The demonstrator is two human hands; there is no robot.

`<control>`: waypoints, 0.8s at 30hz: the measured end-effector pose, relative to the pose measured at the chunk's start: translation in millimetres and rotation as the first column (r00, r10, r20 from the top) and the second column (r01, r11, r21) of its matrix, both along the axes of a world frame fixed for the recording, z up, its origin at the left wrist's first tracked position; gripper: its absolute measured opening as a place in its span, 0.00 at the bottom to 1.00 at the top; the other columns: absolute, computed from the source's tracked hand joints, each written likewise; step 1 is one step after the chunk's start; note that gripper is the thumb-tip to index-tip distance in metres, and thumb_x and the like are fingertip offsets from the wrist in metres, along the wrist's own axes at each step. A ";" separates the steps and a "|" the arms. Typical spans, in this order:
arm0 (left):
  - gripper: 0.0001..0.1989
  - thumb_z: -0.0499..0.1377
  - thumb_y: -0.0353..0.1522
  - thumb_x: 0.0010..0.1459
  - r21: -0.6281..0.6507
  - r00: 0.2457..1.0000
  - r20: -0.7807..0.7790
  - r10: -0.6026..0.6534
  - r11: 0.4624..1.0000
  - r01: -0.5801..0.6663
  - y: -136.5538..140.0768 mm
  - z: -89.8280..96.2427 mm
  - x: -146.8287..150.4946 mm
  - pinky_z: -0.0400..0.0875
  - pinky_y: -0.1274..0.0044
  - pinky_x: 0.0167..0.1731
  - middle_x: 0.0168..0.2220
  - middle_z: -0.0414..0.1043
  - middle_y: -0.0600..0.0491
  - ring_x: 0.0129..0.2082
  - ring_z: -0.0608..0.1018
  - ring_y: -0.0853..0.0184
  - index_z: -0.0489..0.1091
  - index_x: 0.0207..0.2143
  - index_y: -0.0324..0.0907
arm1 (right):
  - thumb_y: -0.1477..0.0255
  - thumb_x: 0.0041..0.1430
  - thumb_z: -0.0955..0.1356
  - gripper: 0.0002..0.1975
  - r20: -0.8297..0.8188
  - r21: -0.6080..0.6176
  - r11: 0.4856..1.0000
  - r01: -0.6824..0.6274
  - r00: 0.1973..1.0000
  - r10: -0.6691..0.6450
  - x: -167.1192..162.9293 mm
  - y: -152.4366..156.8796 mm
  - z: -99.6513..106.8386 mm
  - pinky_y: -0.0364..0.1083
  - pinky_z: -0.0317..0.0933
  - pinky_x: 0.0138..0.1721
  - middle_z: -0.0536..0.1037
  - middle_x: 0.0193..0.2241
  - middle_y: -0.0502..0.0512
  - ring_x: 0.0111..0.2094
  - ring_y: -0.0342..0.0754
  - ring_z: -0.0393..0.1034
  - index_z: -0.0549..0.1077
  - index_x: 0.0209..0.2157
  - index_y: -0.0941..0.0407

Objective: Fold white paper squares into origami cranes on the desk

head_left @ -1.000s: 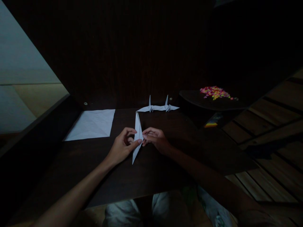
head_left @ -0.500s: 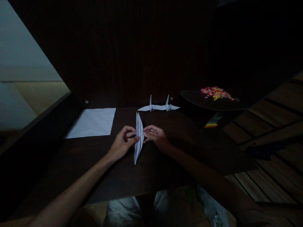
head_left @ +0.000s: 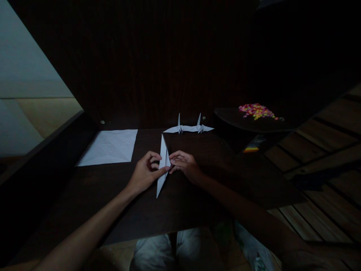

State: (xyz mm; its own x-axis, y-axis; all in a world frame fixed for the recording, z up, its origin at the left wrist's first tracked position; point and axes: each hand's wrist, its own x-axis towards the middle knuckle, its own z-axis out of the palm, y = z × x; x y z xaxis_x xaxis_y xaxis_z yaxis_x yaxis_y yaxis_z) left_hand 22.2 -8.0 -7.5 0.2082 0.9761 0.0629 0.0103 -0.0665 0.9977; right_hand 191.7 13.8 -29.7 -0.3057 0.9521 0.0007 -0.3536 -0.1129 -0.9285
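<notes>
Between my two hands a folded white origami paper [head_left: 163,165] stands as a long narrow diamond above the dark tabletop. My left hand [head_left: 146,166] grips its left side, thumb across the front face and fingers curled behind. On the right edge, my right hand [head_left: 184,164] pinches the paper with thumb and fingertips. Behind it, two folded white paper cranes [head_left: 188,128] sit side by side near the back panel, wings touching or overlapping. A creased white sheet of paper [head_left: 108,146] lies flat to the left of my left hand.
On a rounded dark shelf [head_left: 225,114] at the right is a pile of small pink, red and yellow pieces [head_left: 258,111]. A dark side board [head_left: 42,146] rises on the left. Slatted wood [head_left: 324,150] lies beyond the table on the right.
The folded paper has turned in my hands: several layered edges faced me before, and now a broad flat face shows. Its lower tip has shifted slightly left. Both hands stay nearly in place.
</notes>
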 end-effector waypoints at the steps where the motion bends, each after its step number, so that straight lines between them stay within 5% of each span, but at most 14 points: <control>1: 0.21 0.68 0.33 0.42 0.011 1.000 -0.014 0.017 1.000 -0.017 0.3 -0.2 -0.5 0.65 0.84 0.19 0.30 0.71 0.57 0.21 0.74 0.74 0.60 0.34 0.41 | 0.69 0.42 0.75 0.13 0.005 0.012 1.000 -0.006 1.000 0.006 -0.3 -0.5 -0.1 0.44 0.71 0.25 0.74 0.24 0.49 0.25 0.44 0.72 0.73 0.30 0.59; 10: 0.21 0.67 0.32 0.44 0.027 0.999 0.044 -0.001 1.000 -0.001 0.3 -0.6 -1.5 0.73 0.78 0.24 0.34 0.71 0.55 0.25 0.77 0.70 0.58 0.37 0.42 | 0.72 0.38 0.75 0.15 0.105 0.023 0.999 0.033 0.994 -0.035 -2.0 -1.2 1.5 0.42 0.68 0.22 0.75 0.25 0.50 0.24 0.43 0.71 0.73 0.31 0.59; 18: 0.15 0.63 0.30 0.47 0.008 0.997 0.039 0.059 0.998 -0.059 4.5 -1.0 -2.9 0.68 0.82 0.26 0.28 0.70 0.58 0.27 0.75 0.72 0.62 0.37 0.41 | 0.72 0.37 0.75 0.13 0.152 0.046 0.992 0.120 0.980 -0.126 -1.4 -3.2 7.6 0.40 0.63 0.18 0.73 0.22 0.48 0.19 0.39 0.65 0.73 0.28 0.59; 24: 0.20 0.66 0.33 0.45 0.007 0.999 0.045 0.022 1.000 -0.023 3.2 -1.1 -3.1 0.70 0.78 0.30 0.32 0.74 0.55 0.31 0.77 0.68 0.61 0.40 0.42 | 0.71 0.37 0.75 0.13 0.130 0.060 0.987 0.152 0.979 -0.158 0.8 -3.8 9.2 0.40 0.62 0.18 0.72 0.23 0.48 0.20 0.39 0.65 0.73 0.28 0.58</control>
